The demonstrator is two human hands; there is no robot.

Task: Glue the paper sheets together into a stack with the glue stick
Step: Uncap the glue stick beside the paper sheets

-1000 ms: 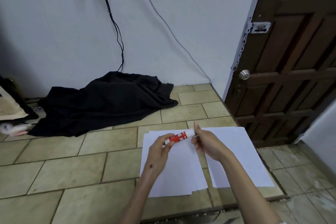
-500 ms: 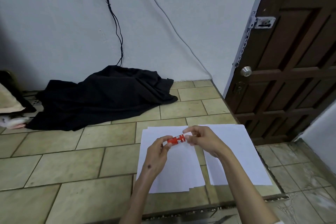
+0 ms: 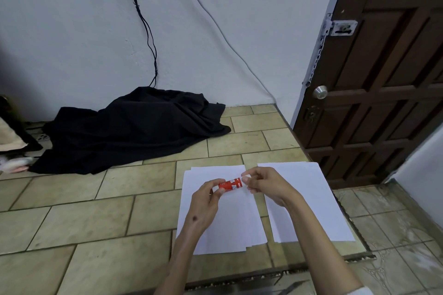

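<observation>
Left hand [image 3: 203,201] fingers clamp red cylindrical glue stick [image 3: 230,184]; right hand [image 3: 266,185] pinches its end, above flat white paper sheets [image 3: 230,220].

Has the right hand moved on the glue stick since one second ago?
Yes. The right hand has closed toward the left hand along the glue stick; the white end that showed earlier is now covered, over the left paper pile.

glue stick [image 3: 230,184]: red, horizontal, held above left pile | paper sheets [image 3: 230,218]: white, two piles side by side
</observation>
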